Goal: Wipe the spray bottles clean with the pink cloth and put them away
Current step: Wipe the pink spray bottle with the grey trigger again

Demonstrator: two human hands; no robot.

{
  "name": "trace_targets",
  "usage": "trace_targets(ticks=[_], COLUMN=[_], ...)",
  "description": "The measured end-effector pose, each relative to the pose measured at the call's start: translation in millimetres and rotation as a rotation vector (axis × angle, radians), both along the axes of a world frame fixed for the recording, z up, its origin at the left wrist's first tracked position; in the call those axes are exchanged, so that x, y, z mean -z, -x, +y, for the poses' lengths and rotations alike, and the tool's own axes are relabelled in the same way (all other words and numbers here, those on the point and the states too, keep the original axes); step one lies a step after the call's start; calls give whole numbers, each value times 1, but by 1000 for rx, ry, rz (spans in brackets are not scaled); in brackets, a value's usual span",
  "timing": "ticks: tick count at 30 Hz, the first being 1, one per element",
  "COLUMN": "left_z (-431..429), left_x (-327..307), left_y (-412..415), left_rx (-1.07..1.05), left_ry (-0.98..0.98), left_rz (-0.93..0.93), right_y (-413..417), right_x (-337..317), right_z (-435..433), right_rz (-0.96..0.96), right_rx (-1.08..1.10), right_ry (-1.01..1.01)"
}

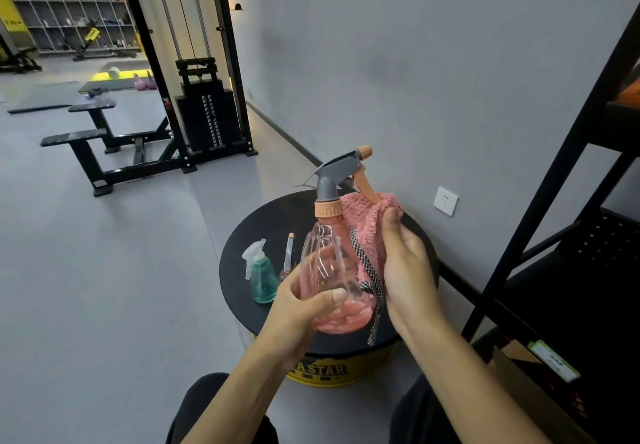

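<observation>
A clear pink spray bottle with a grey head and an orange trigger is held upright above a round black stool top. My left hand grips its lower body, thumb across the front. My right hand presses a fluffy pink cloth with a checked ribbon against the bottle's right side. On the stool stand a small teal spray bottle with a white trigger and, right of it, a slim bottle half hidden behind the pink one.
The stool has a yellow side with lettering. A black metal shelf rack stands at the right with a cardboard box low down. A grey wall with a socket is behind. Gym machines stand at the back left.
</observation>
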State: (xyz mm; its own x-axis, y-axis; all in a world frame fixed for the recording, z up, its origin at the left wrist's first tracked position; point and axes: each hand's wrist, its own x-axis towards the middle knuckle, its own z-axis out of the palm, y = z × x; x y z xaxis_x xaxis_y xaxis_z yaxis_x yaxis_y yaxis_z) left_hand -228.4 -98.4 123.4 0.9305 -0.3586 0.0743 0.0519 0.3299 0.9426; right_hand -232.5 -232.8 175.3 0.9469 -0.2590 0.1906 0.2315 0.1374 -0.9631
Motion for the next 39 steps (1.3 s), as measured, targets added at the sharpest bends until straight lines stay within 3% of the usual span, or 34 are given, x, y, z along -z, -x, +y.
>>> trace_targets(ticks=[11, 14, 20, 25, 28, 33, 39], left_z=[-6, -6, 2, 2, 3, 7, 2], left_x=[6, 2, -2, -4, -8, -8, -5], left_y=[-2, -2, 0, -1, -3, -1, -2], left_rx=[-50, -17, 60, 62, 34, 85, -32], left_ry=[-70, -90, -68, 31, 38, -60, -80], left_rz=[-79, -120, -66, 13, 24, 1, -22], right_y=[16, 9, -8, 3, 7, -2, 4], right_x=[-7, -19, -21, -9, 5, -4, 7], right_z=[14, 11, -6, 6, 11, -8, -3], right_rz=[-167, -189, -67, -115, -194, 0, 73], right_rx=[73, 29, -324, -228, -218, -336, -257], right_ry=[423, 415, 150, 433, 503, 133, 83])
